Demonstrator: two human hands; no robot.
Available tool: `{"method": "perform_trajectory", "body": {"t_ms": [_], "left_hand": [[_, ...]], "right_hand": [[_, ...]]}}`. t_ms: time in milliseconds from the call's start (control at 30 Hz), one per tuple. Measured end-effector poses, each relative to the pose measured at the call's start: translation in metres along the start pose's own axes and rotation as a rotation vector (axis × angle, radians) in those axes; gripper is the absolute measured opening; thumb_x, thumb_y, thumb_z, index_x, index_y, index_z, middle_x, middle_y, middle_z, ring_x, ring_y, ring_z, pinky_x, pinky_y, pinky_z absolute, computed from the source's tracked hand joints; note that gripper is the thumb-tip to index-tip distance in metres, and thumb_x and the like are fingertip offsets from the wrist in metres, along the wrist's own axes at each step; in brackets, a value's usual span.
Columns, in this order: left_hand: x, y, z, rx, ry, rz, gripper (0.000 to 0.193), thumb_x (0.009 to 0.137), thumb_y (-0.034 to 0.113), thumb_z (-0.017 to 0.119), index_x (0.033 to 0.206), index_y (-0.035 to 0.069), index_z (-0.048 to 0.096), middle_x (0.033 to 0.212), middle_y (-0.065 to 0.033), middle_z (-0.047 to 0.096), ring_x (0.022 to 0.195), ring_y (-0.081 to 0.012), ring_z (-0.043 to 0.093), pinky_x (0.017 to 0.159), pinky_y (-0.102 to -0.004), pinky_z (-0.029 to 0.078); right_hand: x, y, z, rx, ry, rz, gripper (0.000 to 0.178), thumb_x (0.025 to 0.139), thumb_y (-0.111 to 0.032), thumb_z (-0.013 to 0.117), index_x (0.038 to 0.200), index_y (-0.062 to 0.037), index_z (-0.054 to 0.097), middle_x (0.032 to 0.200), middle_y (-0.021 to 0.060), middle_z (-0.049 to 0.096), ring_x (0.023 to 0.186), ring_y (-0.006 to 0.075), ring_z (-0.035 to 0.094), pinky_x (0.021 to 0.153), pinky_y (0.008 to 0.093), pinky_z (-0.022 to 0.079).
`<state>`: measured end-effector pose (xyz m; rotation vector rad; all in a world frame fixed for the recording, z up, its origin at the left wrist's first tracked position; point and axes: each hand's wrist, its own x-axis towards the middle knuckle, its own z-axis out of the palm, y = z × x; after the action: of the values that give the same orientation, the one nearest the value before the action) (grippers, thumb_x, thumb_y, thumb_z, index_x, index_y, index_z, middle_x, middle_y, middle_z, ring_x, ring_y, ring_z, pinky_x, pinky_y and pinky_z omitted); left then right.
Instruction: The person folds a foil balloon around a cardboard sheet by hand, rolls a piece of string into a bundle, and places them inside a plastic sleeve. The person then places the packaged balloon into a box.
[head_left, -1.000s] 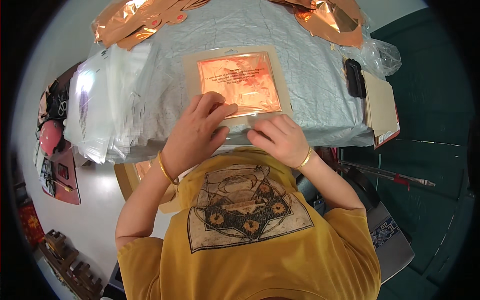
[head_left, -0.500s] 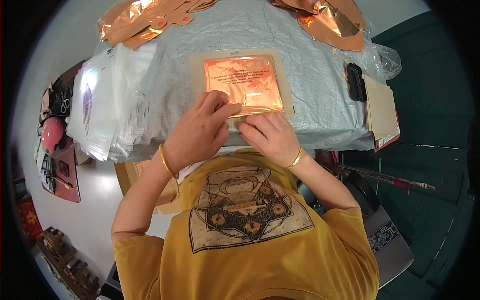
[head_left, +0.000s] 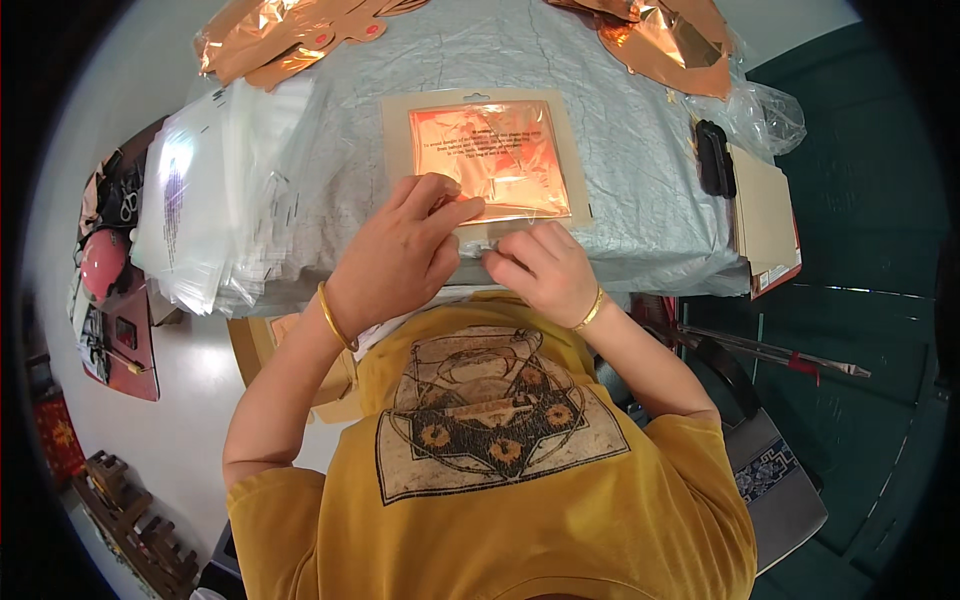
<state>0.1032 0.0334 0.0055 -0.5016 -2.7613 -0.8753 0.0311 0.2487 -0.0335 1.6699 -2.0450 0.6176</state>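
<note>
A flat package lies on the table in front of me: a folded copper-orange foil sheet [head_left: 500,170] over a tan card backing [head_left: 398,140] with a hang slot at its top, in a clear plastic bag [head_left: 580,212]. Dark print runs across it. My left hand [head_left: 405,235] is curled over the lower left of the package, its index finger and thumb closed near the foil's bottom edge. Just to the right, my right hand [head_left: 545,265] pinches at the bag's lower edge, its fingers bent together. What lies between the fingertips is mostly hidden.
A grey crinkled sheet [head_left: 640,200] covers the table. Clear bags [head_left: 215,200] are stacked at left. Copper foil pieces with tan card [head_left: 300,40] lie far left, and more foil pieces [head_left: 660,45] far right. A black object [head_left: 714,158] sits beside tan cards [head_left: 765,215] at right.
The right hand has shifted slightly right, widening the gap to the left hand. The left hand keeps its place on the package. The view has tilted a little.
</note>
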Motion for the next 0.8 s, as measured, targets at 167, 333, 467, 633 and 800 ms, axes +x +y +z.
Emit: {"method": "perform_trajectory", "body": {"t_ms": [167,333,467,633,800], "left_hand": [[-0.001,0.001,0.003,0.047,0.017,0.002,0.04,0.081,0.006,0.06,0.121,0.005,0.06,0.109,-0.0121,0.055,0.104,-0.0311,0.054,0.091,-0.0398,0.048],[-0.004,0.005,0.01,0.118,0.051,-0.001,0.041,0.083,0.004,0.06,0.124,0.007,0.06,0.115,-0.0117,0.057,0.108,-0.0318,0.055,0.092,-0.0399,0.049],[-0.004,0.005,0.014,0.174,0.084,0.021,0.04,0.082,0.006,0.062,0.123,0.006,0.06,0.115,-0.0108,0.058,0.112,-0.0303,0.056,0.091,-0.0389,0.051],[-0.004,0.006,0.015,0.199,0.095,0.024,0.038,0.083,0.007,0.062,0.12,0.005,0.061,0.111,-0.0101,0.059,0.11,-0.0283,0.057,0.087,-0.0377,0.053],[-0.004,0.006,0.015,0.211,0.108,0.034,0.039,0.081,0.006,0.061,0.119,0.006,0.061,0.11,-0.0093,0.059,0.108,-0.0274,0.058,0.084,-0.0372,0.053]], "right_hand": [[0.005,-0.005,-0.008,-0.006,-0.067,0.024,0.016,0.071,-0.013,0.066,0.086,-0.0141,0.059,0.083,0.0,0.05,0.077,0.0191,0.051,0.066,0.0312,0.044],[0.007,-0.009,-0.006,-0.111,-0.068,-0.042,0.013,0.072,-0.014,0.064,0.084,-0.0146,0.057,0.079,0.0002,0.045,0.075,0.017,0.049,0.064,0.029,0.043],[0.004,-0.011,-0.005,-0.136,-0.086,-0.071,0.014,0.072,-0.014,0.064,0.084,-0.0142,0.057,0.079,-0.0002,0.045,0.074,0.0159,0.048,0.064,0.0279,0.042],[-0.002,-0.017,-0.005,-0.212,-0.112,-0.107,0.01,0.077,-0.019,0.059,0.086,-0.0149,0.055,0.082,-0.0022,0.048,0.079,0.0136,0.05,0.071,0.0269,0.041],[-0.025,-0.027,0.003,-0.176,-0.147,-0.111,0.012,0.076,-0.016,0.062,0.087,-0.0148,0.058,0.082,-0.0006,0.048,0.075,0.0142,0.049,0.067,0.0274,0.041]]}}
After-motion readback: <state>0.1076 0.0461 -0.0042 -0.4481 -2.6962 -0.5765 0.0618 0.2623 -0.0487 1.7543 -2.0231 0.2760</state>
